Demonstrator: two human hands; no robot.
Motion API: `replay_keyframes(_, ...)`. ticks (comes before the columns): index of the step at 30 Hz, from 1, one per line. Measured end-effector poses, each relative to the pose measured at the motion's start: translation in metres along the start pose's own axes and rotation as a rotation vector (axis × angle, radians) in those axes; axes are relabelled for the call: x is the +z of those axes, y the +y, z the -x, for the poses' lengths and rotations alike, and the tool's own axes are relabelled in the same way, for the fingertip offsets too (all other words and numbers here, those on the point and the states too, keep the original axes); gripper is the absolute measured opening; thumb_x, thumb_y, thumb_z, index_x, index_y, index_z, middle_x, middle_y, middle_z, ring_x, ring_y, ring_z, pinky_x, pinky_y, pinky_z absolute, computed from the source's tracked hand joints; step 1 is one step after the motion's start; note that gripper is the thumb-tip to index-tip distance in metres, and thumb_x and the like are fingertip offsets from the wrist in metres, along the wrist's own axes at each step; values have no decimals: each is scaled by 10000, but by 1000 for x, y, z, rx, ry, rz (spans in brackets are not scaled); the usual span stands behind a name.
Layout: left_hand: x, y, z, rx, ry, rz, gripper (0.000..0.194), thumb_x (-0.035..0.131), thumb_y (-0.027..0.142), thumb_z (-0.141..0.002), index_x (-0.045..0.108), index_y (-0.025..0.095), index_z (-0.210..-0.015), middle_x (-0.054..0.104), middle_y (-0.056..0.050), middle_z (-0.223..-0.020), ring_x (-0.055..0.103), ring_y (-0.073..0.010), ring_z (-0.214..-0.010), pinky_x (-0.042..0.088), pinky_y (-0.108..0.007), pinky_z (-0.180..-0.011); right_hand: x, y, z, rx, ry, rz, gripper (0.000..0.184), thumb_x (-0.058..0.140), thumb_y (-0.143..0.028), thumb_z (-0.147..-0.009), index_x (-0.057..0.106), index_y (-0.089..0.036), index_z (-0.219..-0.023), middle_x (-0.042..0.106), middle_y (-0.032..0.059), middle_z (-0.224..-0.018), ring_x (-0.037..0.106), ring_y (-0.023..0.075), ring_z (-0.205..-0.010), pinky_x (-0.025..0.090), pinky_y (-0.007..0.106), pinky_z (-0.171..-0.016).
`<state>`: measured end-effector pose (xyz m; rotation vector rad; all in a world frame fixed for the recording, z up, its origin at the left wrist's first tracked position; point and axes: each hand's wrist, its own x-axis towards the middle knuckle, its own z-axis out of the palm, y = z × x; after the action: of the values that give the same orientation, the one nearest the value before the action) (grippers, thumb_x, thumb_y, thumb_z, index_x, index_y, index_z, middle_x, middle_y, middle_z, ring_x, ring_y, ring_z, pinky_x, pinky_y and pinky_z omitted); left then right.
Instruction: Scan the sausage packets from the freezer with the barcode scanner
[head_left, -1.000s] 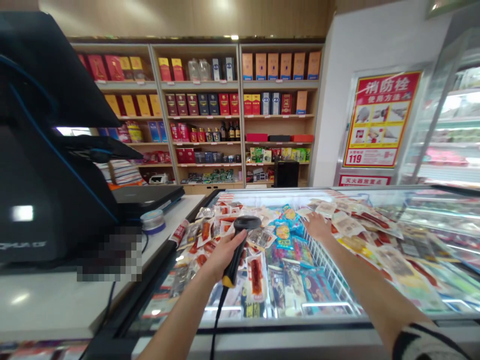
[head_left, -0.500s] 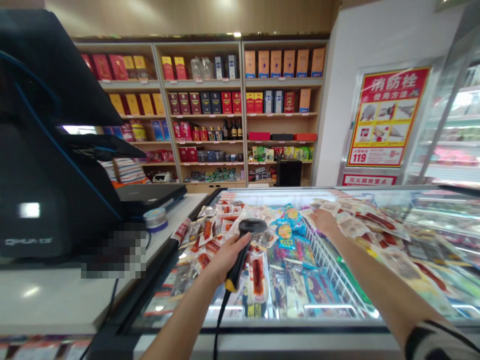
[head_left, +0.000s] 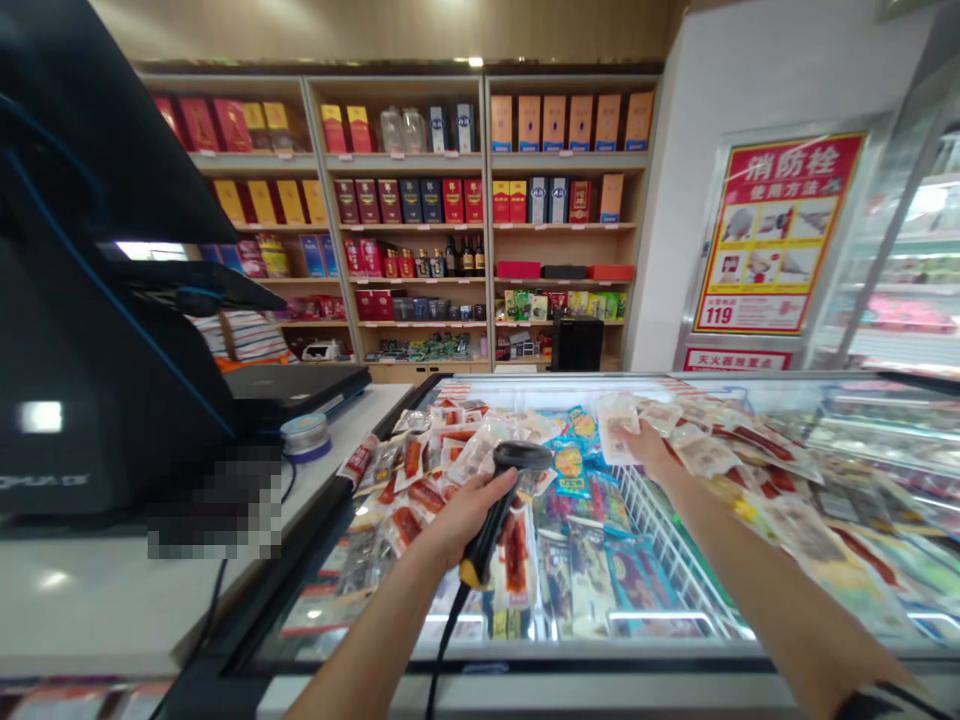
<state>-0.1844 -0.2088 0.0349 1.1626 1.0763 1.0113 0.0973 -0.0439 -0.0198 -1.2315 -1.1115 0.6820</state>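
My left hand (head_left: 471, 518) is wrapped round the handle of a black and yellow handheld barcode scanner (head_left: 523, 457), its cable hanging down toward me. The scanner's head points away, over the glass top of a chest freezer. Further to the right, my right hand (head_left: 651, 452) pinches a pale vacuum-sealed food packet (head_left: 618, 428) and holds it up by its edge. What is inside that packet is hard to make out. Left of the scanner lies a loose pile of packaged sausages (head_left: 409, 525); to the right is another heap of sealed packets (head_left: 750, 440).
A black checkout terminal (head_left: 90, 330) stands on the white counter (head_left: 90, 600) at left, with a round tape-like roll (head_left: 306, 436) near the counter's edge. A white wire basket divider (head_left: 667, 550) shows through the freezer glass. Shelves of boxes (head_left: 420, 200) line the back wall.
My right hand has lifted the pale packet, which now stands out more clearly. My left hand and the scanner have shifted slightly to the right.
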Motion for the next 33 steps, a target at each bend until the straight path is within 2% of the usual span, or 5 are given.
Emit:
replay_keyframes(3,8,4,5,-5,-70,0,385,523,507,-636,492,136,-734,549,-4,-595,463,-64,-392,348,-197,-374,3,-14,20,61,-27,-222,303,606,-281,-577,506,-193,-850,629,2,-681,587,152,-575,475,279,-517)
replay_keyframes(7,15,9,13,-5,-152,6,361,517,498,-650,472,143,-695,521,15,-534,451,-60,-377,346,-192,-379,8,-27,35,61,-33,-388,344,598,-318,-588,471,-223,-894,626,-14,-762,592,141,-617,486,268,-550)
replay_keyframes(19,15,15,23,11,-250,-44,367,489,512,-664,474,145,-670,496,13,-468,458,-77,-369,353,-202,-387,27,-33,52,39,-37,-473,394,629,-315,-556,495,-197,-908,628,25,-823,595,169,-670,485,291,-575)
replay_keyframes(27,14,14,20,-8,-315,-32,384,504,520,-649,520,140,-705,511,0,-496,463,-77,-382,351,-197,-387,29,-26,49,85,-37,-512,439,637,-333,-553,483,-213,-946,621,16,-868,597,164,-697,492,283,-574)
replay_keyframes(33,14,15,22,4,-346,-53,367,509,496,-656,531,131,-688,505,-1,-492,466,-77,-394,378,-206,-410,27,-27,49,89,-8,-486,399,607,-325,-576,464,-225,-934,619,-3,-823,596,147,-675,487,264,-565)
